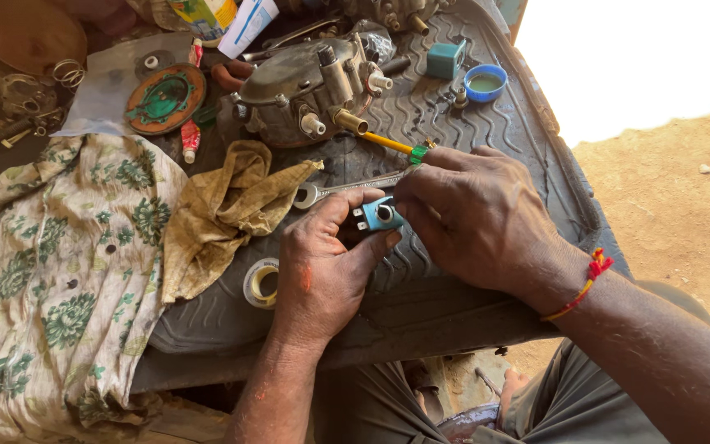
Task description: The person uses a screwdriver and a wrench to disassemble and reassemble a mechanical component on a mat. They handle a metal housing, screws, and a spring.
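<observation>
- Blue coil block (pixel 377 215): small boxy blue plastic part with a round hole on its face and a dark end; sits over the middle of the black rubber mat (pixel 486 156), toward its near edge.
- Left hand (pixel 322 275): fingers curled shut round the block, thumb on its near side, wrist coming up from the mat's near edge.
- Right hand (pixel 474 218): palm down, fingers bent and closed on the block's right side; it also seems to pinch the green end of a yellow-handled screwdriver (pixel 396 146). Red thread band on the wrist.
- Open-end spanner (pixel 338 189): shiny steel, lies flat just behind the block, its far end hidden under the right hand.
- Metal regulator body (pixel 306 86): grey cast, rounded, with brass nozzles; toward the mat's far edge.
- Yellow rag (pixel 223 210): crumpled, stained, on the mat's left edge.
- Tape roll (pixel 261 283): pale ring, just left of the left hand.
- Floral cloth (pixel 59 271): green print, off the mat's left edge.
- Blue cap (pixel 486 82) and teal block (pixel 445 59): near the mat's far right corner.
- Round green diaphragm (pixel 166 99): beyond the far left corner.
</observation>
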